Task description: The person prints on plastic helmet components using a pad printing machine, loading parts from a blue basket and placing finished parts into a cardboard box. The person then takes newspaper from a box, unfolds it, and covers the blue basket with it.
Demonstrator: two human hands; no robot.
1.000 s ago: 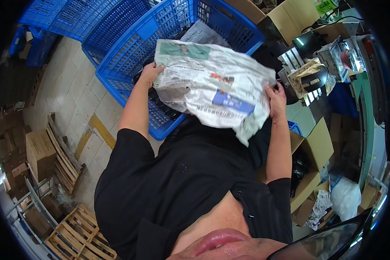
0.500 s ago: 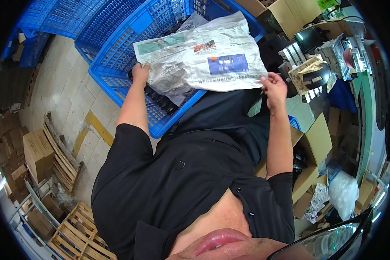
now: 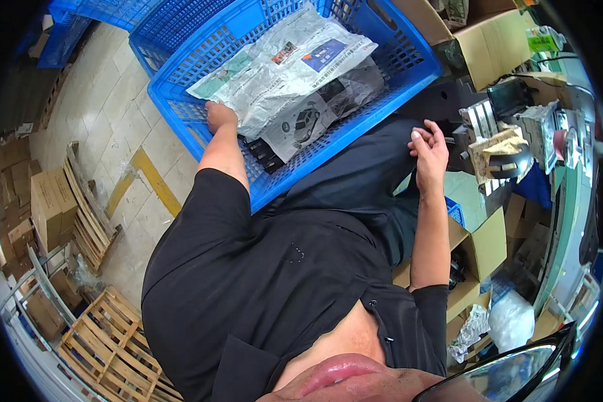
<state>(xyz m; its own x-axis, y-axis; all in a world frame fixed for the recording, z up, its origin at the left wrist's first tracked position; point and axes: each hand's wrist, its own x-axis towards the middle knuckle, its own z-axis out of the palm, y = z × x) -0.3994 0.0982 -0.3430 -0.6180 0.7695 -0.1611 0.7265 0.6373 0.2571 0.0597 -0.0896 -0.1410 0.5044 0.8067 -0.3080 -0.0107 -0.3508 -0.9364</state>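
Note:
A crumpled newspaper sheet (image 3: 285, 57) with coloured print lies slanted inside a blue plastic crate (image 3: 275, 196). My left hand (image 3: 221, 117) is closed at the sheet's left edge, over the near left side of the crate, its fingertips partly hidden. Below that sheet, a second newspaper sheet (image 3: 301, 126) with a grey picture of a car shows. Dark parts (image 3: 266, 155) peek out beneath the paper. My right hand (image 3: 430, 153) holds nothing; it hovers to the right of the crate above my dark trousers, fingers apart and slightly curled.
More blue crates (image 3: 147, 37) stand behind on the left. On the right are an open cardboard box (image 3: 486, 244), another cardboard box (image 3: 492, 50) and a green-edged workbench (image 3: 555, 221) with machine parts. Wooden pallets (image 3: 114, 335) and stacked cartons (image 3: 52, 204) sit at left.
The newspaper sheet has gone from being stretched between both hands to lying in the crate. My right hand has let go of its corner. My left hand stays at the left edge.

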